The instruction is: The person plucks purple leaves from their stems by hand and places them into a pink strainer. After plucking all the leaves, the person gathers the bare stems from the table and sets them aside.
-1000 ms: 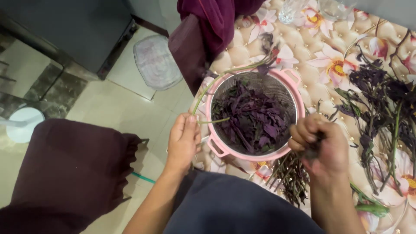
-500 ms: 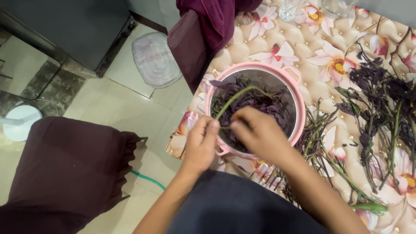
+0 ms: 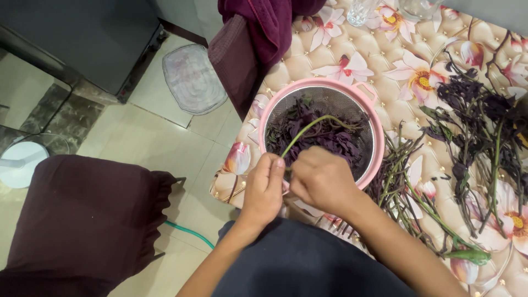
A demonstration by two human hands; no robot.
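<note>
A pink colander (image 3: 369,165) with a metal mesh bowl sits near the table's edge, filled with purple leaves (image 3: 330,140). Over its near rim my left hand (image 3: 264,190) pinches the lower end of a thin green stem (image 3: 308,129) that arches up across the leaves. My right hand (image 3: 322,179) is closed right beside the left one, fingers on the same stem's base. Both hands touch each other above the colander's handle.
Stripped green stems (image 3: 401,190) lie right of the colander, and a heap of leafy purple stalks (image 3: 484,126) further right on the flowered tablecloth (image 3: 407,71). Maroon-covered chairs (image 3: 82,214) stand at the left and top. A glass (image 3: 360,11) stands at the far edge.
My right hand left the pile of stripped stems and came over to the left hand at the colander's rim. The long stem now arches over the leaves instead of sticking out past the rim.
</note>
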